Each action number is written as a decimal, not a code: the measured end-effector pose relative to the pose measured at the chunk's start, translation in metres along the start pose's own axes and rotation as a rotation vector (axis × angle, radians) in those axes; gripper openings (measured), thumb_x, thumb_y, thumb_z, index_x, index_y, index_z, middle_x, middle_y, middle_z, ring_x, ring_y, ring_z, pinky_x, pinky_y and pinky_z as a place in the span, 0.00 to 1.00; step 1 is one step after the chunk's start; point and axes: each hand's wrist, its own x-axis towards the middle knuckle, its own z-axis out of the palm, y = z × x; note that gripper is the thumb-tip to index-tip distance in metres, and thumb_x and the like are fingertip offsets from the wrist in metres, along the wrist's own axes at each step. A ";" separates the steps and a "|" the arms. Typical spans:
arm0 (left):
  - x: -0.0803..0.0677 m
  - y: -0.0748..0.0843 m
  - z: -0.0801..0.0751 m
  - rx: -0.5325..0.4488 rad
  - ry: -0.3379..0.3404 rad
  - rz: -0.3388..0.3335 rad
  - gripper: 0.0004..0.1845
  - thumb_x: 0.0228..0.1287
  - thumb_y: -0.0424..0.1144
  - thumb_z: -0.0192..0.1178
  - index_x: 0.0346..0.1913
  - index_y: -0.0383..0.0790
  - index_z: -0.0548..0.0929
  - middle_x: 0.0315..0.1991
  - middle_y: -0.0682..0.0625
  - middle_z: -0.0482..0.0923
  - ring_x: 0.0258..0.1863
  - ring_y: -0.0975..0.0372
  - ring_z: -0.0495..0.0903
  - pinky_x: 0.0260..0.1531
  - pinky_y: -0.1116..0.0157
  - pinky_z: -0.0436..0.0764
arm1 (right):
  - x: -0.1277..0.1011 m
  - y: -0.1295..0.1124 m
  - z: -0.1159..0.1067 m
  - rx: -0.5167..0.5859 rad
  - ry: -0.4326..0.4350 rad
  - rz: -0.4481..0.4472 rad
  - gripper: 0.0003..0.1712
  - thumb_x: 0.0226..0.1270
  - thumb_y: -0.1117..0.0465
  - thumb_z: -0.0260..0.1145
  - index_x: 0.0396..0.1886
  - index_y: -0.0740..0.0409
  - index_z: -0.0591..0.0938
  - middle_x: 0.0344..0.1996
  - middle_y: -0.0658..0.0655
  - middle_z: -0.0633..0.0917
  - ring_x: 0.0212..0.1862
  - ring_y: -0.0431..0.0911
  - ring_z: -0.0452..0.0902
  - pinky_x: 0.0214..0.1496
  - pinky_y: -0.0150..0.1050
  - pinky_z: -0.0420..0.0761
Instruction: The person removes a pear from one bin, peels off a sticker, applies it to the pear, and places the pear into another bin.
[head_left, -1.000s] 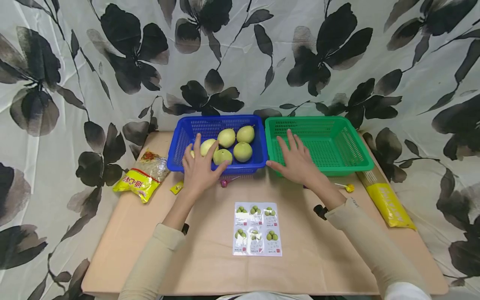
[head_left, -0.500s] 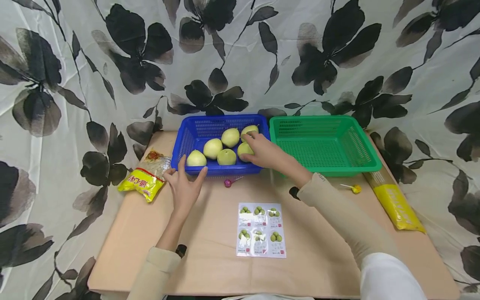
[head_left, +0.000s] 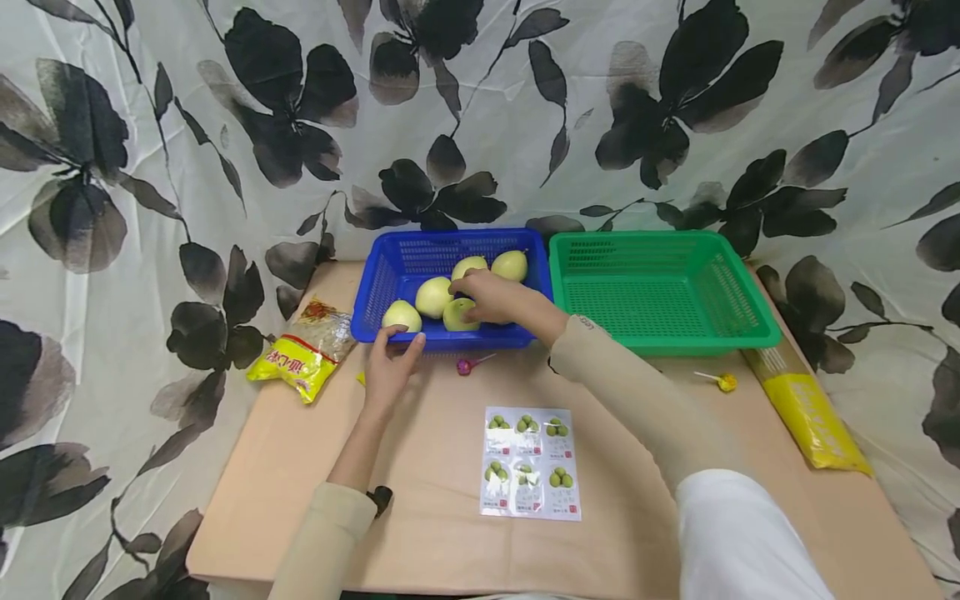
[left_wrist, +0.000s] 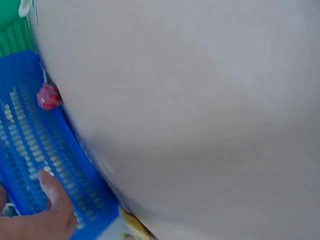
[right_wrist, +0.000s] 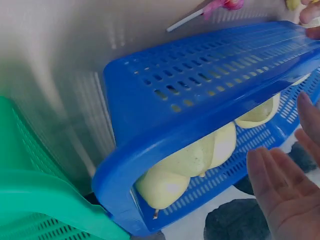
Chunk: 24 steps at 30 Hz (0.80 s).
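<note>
Left hand (head_left: 392,360) fingers (head_left: 415,342) curl on the blue slotted plastic basket's (head_left: 390,268) near rim at 7 o'clock; right hand (head_left: 491,300) rests spread, relaxed fingers over the yellow-green pears (head_left: 434,296) inside.

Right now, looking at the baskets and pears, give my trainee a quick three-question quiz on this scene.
1. True or false: the green basket holds a pear.
2. Which basket does the right hand reach into? A) blue B) green
3. Fill in: the left hand rests at the blue basket's ____ rim, near or far.

Key:
1. False; it holds nothing, and the pears lie in the blue basket.
2. A.
3. Near, with the fingers on the front edge.
</note>
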 end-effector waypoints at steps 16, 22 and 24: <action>0.008 -0.017 -0.009 -0.043 -0.061 0.044 0.25 0.69 0.46 0.71 0.61 0.39 0.75 0.47 0.36 0.81 0.35 0.58 0.85 0.40 0.50 0.89 | 0.041 -0.013 -0.002 -0.139 -0.228 -0.017 0.35 0.61 0.68 0.77 0.69 0.53 0.80 0.69 0.58 0.80 0.69 0.52 0.76 0.71 0.47 0.78; 0.006 -0.017 -0.010 -0.054 -0.067 0.037 0.25 0.68 0.46 0.71 0.61 0.42 0.75 0.48 0.35 0.80 0.40 0.48 0.86 0.41 0.45 0.88 | 0.059 -0.021 0.006 -0.238 -0.294 -0.011 0.30 0.62 0.58 0.80 0.63 0.54 0.84 0.61 0.56 0.85 0.59 0.49 0.80 0.65 0.46 0.81; 0.006 -0.017 -0.011 -0.053 -0.064 0.036 0.24 0.68 0.47 0.71 0.61 0.43 0.75 0.47 0.37 0.81 0.39 0.49 0.86 0.42 0.45 0.88 | 0.063 -0.024 0.010 -0.276 -0.303 -0.013 0.26 0.62 0.59 0.80 0.59 0.55 0.85 0.55 0.55 0.85 0.51 0.47 0.78 0.59 0.45 0.83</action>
